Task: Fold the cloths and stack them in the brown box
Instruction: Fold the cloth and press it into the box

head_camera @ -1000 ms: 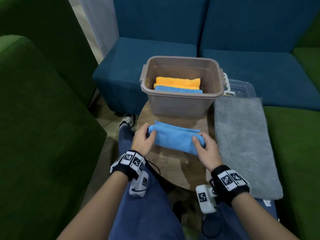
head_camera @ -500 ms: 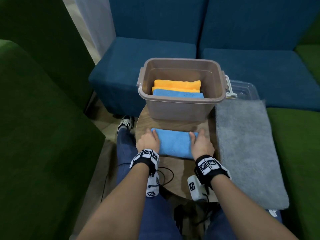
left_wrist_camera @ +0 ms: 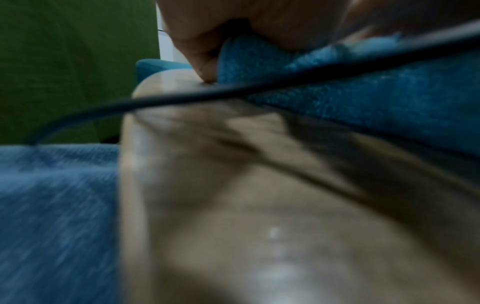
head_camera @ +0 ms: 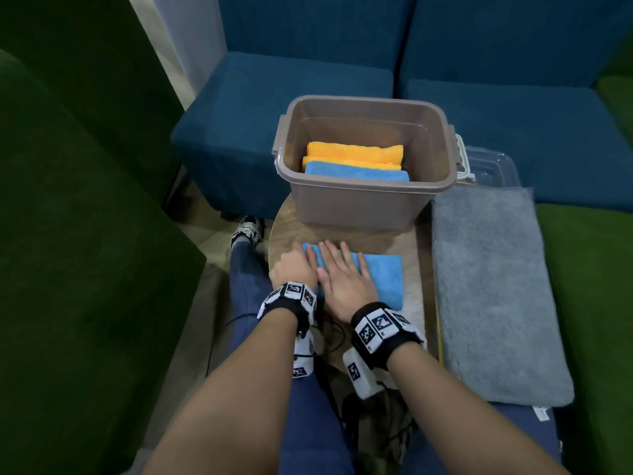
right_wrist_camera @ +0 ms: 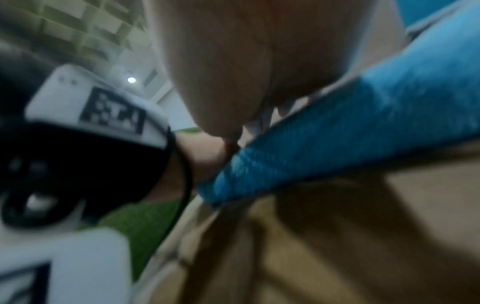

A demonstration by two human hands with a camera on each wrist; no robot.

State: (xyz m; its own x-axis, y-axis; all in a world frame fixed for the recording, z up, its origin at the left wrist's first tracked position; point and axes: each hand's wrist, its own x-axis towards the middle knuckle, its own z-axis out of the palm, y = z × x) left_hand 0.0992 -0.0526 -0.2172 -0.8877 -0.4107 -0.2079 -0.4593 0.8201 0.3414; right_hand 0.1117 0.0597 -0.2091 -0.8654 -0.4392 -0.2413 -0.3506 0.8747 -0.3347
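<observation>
1. Left hand: we find it at the left end of the folded blue cloth. In the left wrist view its thumb presses against the cloth's edge; we cannot tell how the other fingers lie.
2. Right hand: we log it laid flat on top of the same cloth, fingers straight and slightly spread, pressing down, just beside the left hand.
3. Folded blue cloth: we place it on the round wooden table, in front of the brown box and apart from it.
4. Brown box: we note it standing on the far part of the table, open-topped. Inside lie orange folded cloths toward the back and a blue folded cloth nearer us.
5. Grey towel: we record it lying flat to the right of the table.
6. Clear lid: we see it behind the grey towel, just right of the box.
</observation>
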